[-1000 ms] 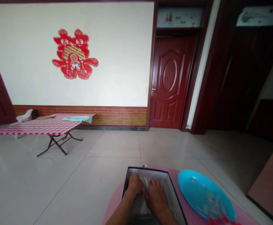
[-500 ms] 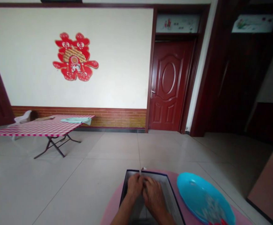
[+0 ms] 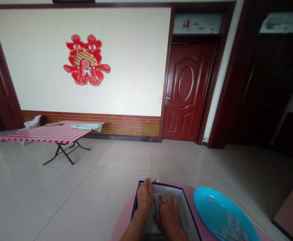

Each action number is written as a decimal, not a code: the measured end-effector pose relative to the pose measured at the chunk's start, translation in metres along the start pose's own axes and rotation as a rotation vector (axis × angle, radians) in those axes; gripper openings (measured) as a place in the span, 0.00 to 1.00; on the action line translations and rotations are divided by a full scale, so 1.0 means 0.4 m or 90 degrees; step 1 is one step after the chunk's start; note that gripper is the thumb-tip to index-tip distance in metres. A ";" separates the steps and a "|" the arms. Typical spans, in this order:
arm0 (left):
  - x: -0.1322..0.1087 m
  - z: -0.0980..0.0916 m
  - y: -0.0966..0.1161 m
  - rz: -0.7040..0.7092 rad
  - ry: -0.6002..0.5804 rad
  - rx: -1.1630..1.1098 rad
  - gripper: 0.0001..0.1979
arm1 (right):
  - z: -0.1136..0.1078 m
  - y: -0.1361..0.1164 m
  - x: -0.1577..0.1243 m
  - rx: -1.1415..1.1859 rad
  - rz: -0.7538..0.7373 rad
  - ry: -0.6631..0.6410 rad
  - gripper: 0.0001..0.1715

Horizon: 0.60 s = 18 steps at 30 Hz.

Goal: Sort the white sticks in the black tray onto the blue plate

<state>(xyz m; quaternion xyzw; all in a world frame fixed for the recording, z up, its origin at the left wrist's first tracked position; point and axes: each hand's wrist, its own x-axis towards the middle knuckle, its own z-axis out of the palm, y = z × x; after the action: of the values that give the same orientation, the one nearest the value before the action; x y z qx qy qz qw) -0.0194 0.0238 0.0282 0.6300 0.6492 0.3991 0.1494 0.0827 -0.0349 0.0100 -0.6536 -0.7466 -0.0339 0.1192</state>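
Observation:
My left hand (image 3: pixel 145 196) is closed over the left part of an open box (image 3: pixel 168 185) with a dark blue rim and pale inside. A thin clear piece (image 3: pixel 149 177) sticks up from its fingertips; its exact kind is too small to tell. Inside the box, my right hand (image 3: pixel 170 214) reaches down with its fingers apart, and I see nothing held in them. Long pale, see-through strips (image 3: pixel 184 211) seem to lie along the box's right side. Beside the box stands a bright blue oval tray (image 3: pixel 206 201) with a heap of small clear pieces (image 3: pixel 233 224).
Box and tray rest on a round pink table (image 3: pixel 123 217). Farther off at left is a folding table with a checked cloth (image 3: pixel 48 134), a white chair (image 3: pixel 33 122) behind it. A red door (image 3: pixel 184 93) stands beyond the tiled floor (image 3: pixel 91 194).
My hands, together at the fingertips before, are now apart. The right hand has lowered into the box and spread its fingers; the left has risen slightly with the clear piece. The view has shifted left.

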 end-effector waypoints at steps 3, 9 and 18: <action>0.000 0.001 0.001 -0.001 0.017 -0.014 0.17 | 0.015 -0.006 0.002 -0.021 0.039 -0.009 0.23; 0.001 -0.008 0.007 -0.023 0.013 -0.072 0.21 | 0.014 -0.013 0.011 0.003 0.059 0.073 0.20; -0.010 -0.012 0.020 0.025 0.005 -0.068 0.17 | -0.046 0.056 0.042 0.276 0.068 0.228 0.16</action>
<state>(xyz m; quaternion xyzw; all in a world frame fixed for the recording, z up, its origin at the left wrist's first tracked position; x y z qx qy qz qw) -0.0168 0.0176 0.0356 0.6324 0.6151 0.4383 0.1722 0.1051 -0.0191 0.0293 -0.6348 -0.6680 0.0181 0.3880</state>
